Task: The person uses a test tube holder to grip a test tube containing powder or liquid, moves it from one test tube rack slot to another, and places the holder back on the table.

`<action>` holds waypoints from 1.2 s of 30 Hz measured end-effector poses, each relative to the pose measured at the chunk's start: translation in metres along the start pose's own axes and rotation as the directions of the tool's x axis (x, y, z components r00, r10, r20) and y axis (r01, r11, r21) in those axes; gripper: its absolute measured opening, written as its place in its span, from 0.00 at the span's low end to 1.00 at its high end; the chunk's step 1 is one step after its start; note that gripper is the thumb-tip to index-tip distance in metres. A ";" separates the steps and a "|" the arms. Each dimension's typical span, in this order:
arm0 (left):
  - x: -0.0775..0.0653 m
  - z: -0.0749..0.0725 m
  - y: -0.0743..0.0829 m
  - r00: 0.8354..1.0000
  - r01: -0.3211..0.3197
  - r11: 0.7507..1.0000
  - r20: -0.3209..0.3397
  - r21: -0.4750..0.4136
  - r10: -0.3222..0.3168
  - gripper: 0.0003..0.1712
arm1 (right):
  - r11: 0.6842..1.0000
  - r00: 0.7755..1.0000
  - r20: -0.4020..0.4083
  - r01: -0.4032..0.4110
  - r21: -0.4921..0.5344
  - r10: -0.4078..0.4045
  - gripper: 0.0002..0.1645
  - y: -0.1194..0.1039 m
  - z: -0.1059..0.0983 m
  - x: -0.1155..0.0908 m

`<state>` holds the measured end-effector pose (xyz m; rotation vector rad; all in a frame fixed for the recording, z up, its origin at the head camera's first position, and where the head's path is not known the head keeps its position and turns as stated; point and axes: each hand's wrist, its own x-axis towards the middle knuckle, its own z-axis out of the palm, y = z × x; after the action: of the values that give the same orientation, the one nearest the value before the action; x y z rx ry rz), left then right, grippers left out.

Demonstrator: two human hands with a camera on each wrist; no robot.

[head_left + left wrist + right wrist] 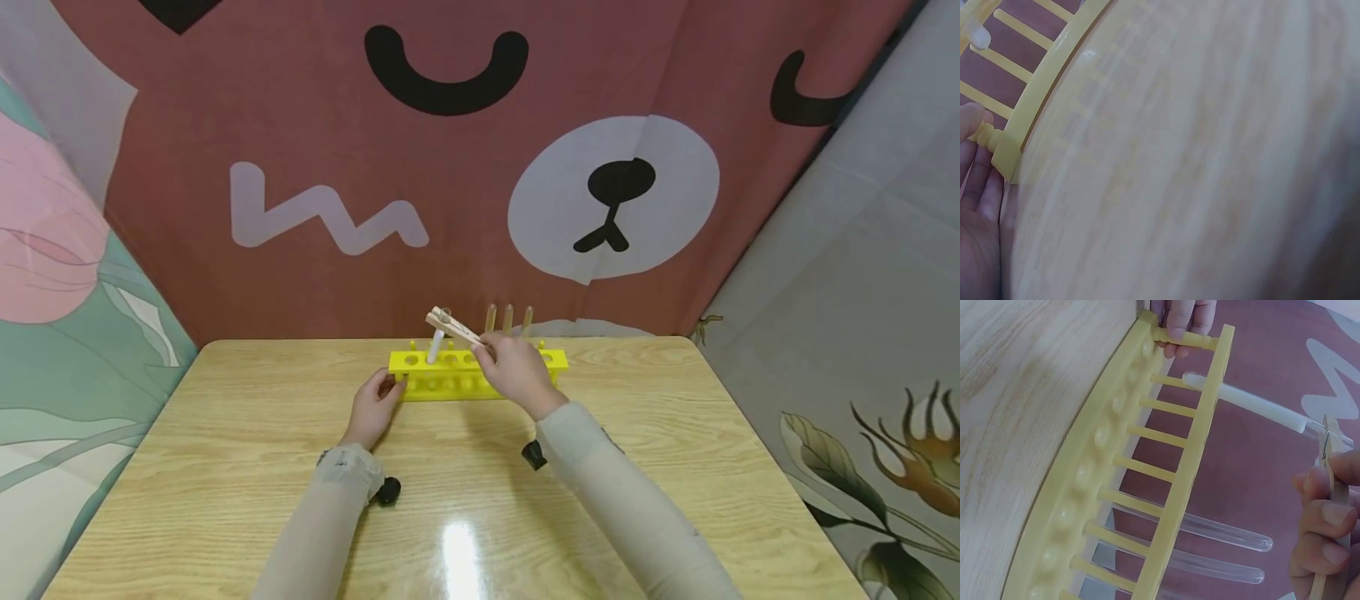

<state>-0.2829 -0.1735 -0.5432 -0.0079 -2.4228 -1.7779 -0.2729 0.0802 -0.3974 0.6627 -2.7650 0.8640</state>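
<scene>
A yellow test tube rack (pixel 480 360) stands at the table's far edge. My left hand (pixel 372 406) grips its left end post, with thumb and fingers around the post (pixel 1194 339) in the right wrist view. My right hand (pixel 517 371) holds a wooden test tube clamp (pixel 457 325). The clamp's far end pinches a glass test tube (pixel 1260 409) near its mouth. White material fills much of that tube. Its rounded bottom (pixel 980 39) reaches through the rack's top plate, and the tube leans. In the right wrist view my right fingers (pixel 1329 550) wrap the clamp.
Clear glass tubes (pixel 508 318) stand bottom-up on pegs along the rack's back, at its right part. The light wooden table (pixel 450 467) reaches a curtain (pixel 315 292) with a bear print right behind the rack. Patterned cloths hang at both sides.
</scene>
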 end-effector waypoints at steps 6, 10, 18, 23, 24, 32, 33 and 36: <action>0.000 0.000 -0.001 1.000 -0.004 1.000 -0.005 0.009 0.004 0.14 | 1.000 1.000 -0.015 -0.018 0.011 0.018 0.15 0.000 -0.005 0.000; 0.000 0.000 -0.001 1.000 -0.006 1.000 -0.005 0.009 0.006 0.14 | 0.999 0.999 -0.030 -0.018 0.048 0.019 0.15 0.001 -0.007 0.000; 0.001 0.000 -0.001 1.000 0.004 1.000 -0.003 0.005 -0.004 0.15 | 0.996 0.998 -0.063 -0.011 0.090 0.016 0.15 0.002 -0.014 0.000; 0.000 0.000 0.000 1.000 -0.002 1.000 -0.003 0.016 0.002 0.15 | 0.992 0.996 -0.092 -0.006 0.126 0.018 0.15 0.004 -0.017 0.000; 0.000 0.000 0.000 1.000 -0.003 1.000 -0.003 0.016 0.003 0.14 | 0.991 0.995 -0.098 -0.001 0.131 0.014 0.15 0.005 -0.017 0.000; 0.000 -0.001 0.002 1.000 -0.003 1.000 -0.009 0.018 0.003 0.12 | 0.989 0.991 -0.131 0.019 0.145 0.000 0.15 0.010 -0.021 -0.002; -0.001 -0.001 0.003 1.000 0.001 1.000 -0.006 0.017 -0.001 0.12 | 0.989 0.991 -0.133 0.019 0.143 0.000 0.15 0.011 -0.022 -0.003; -0.001 -0.001 0.005 1.000 0.008 1.000 -0.002 0.014 -0.008 0.12 | 0.991 0.991 -0.135 0.020 0.135 -0.002 0.15 0.015 -0.023 -0.004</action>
<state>-0.2816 -0.1725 -0.5383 0.0049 -2.4377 -1.7628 -0.2755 0.1059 -0.3866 0.6164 -2.5984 1.0611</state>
